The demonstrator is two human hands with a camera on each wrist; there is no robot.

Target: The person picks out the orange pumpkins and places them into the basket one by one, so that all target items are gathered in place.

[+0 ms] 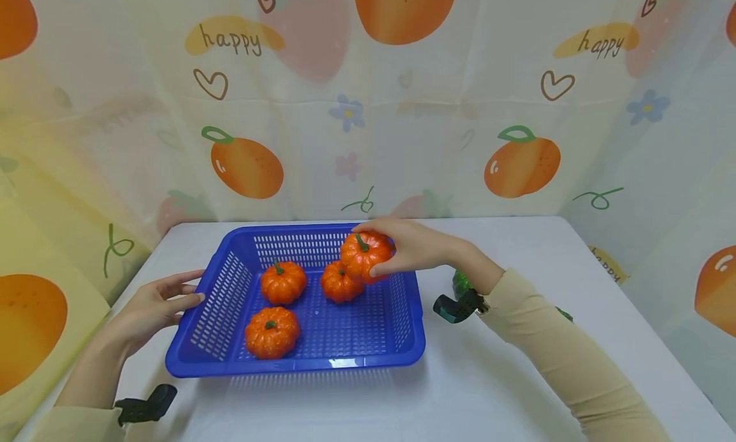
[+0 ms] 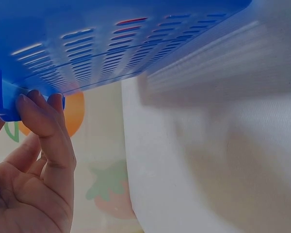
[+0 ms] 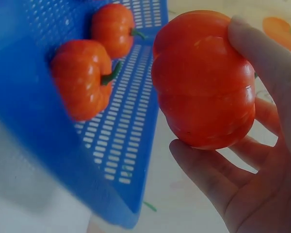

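A blue plastic basket (image 1: 368, 364) with slotted sides holds three small orange pumpkins: one at the back left (image 1: 283, 283), one at the front left (image 1: 272, 333) and one near the middle (image 1: 340, 285). My right hand (image 1: 415, 245) grips a fourth pumpkin (image 1: 367, 253) between thumb and fingers, over the basket's right part. Seen from the right wrist, this pumpkin (image 3: 203, 80) shows its ribbed red-orange side, level with the basket's edge. At the left rim, my left hand (image 1: 152, 308) holds the basket; its curled fingers (image 2: 48, 121) meet the rim in the left wrist view.
A white table (image 1: 489, 391) lies under the basket. Something green (image 1: 460, 283) is partly hidden behind the right wrist, and another bit of green (image 1: 565, 314) shows past the right sleeve. A fruit-printed curtain (image 1: 402, 135) hangs behind and along the sides.
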